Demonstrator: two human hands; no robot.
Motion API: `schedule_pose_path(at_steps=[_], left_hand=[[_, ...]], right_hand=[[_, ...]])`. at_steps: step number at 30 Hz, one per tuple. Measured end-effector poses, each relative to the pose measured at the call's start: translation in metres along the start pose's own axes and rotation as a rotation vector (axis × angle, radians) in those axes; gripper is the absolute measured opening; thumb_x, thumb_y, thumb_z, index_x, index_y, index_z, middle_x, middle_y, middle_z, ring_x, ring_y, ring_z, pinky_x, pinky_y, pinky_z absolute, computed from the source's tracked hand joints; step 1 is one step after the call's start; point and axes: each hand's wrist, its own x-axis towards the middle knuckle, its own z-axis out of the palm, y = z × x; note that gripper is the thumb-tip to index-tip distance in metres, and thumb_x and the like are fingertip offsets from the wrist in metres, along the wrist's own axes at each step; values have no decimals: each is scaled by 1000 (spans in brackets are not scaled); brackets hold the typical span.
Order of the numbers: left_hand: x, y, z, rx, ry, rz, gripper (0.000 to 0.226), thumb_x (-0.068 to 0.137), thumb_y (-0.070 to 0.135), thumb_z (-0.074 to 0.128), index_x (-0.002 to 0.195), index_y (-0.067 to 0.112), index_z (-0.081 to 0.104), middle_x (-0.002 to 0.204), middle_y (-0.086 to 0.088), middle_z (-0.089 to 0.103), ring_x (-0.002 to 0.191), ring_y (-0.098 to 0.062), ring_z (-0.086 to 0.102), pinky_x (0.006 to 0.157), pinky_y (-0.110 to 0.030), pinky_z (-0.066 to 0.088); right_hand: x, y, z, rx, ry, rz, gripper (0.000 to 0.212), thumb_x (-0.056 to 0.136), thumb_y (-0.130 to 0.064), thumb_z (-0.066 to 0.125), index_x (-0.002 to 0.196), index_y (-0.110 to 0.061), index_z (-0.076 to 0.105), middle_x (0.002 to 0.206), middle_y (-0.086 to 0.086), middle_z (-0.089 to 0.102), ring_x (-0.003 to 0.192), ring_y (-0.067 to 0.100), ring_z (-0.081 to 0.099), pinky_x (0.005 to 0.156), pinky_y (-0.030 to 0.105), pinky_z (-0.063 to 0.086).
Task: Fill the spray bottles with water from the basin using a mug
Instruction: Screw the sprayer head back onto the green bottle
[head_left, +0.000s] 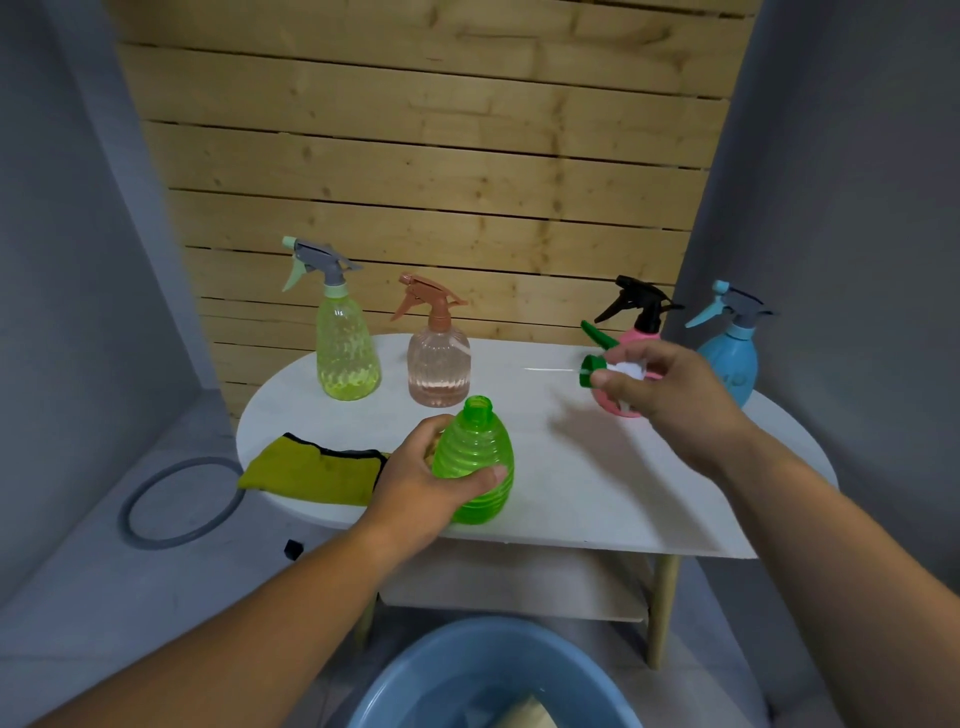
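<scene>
Green ribbed plastic, translucent and egg-shaped: the open-necked spray bottle (475, 462) stands near the front of the white table (597, 478), the left hand (415, 493) curled round its side. The right hand (670, 395) pinches the green spray head (592, 364), its thin tube pointing left, and hides most of a pink bottle (623, 410). Below, the blue basin (410, 686) is cut off; a pale shape inside it is unclear.

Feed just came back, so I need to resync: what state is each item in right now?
Green bottle: uncapped, upright, gripped by left hand.
Green spray head: off, pinched in right hand.
Yellow bottle: capped, upright.
Peach bottle: capped, upright.
Pink bottle: capped, upright.
Blue bottle: capped, upright.
Cloth: folded, on table.
Basin: holds water.
</scene>
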Motion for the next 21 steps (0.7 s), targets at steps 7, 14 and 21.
schedule_pose_path(at_steps=[7, 14, 21], left_hand=[[4, 1, 8, -14, 6, -12, 53, 67, 21, 96, 110, 30, 66, 96, 15, 77, 85, -2, 73, 70, -14, 54], [3, 5, 10, -18, 4, -13, 53, 69, 13, 94, 111, 27, 64, 89, 15, 76, 78, 5, 70, 67, -9, 51], [3, 4, 8, -16, -17, -5, 53, 71, 14, 93, 115, 25, 65, 93, 13, 77, 84, -1, 72, 73, -14, 54]], right_hand=[[4, -26, -31, -213, 28, -202, 28, 83, -28, 78, 107, -37, 67, 110, -14, 64, 94, 7, 60, 83, 22, 46], [7, -42, -35, -76, 85, -296, 70, 83, -20, 80, 139, -46, 47, 82, -15, 66, 74, 17, 60, 72, 24, 53], [3, -47, -30, -26, 54, -242, 82, 83, -18, 80, 146, -45, 36, 92, 15, 71, 89, 31, 67, 89, 43, 55]])
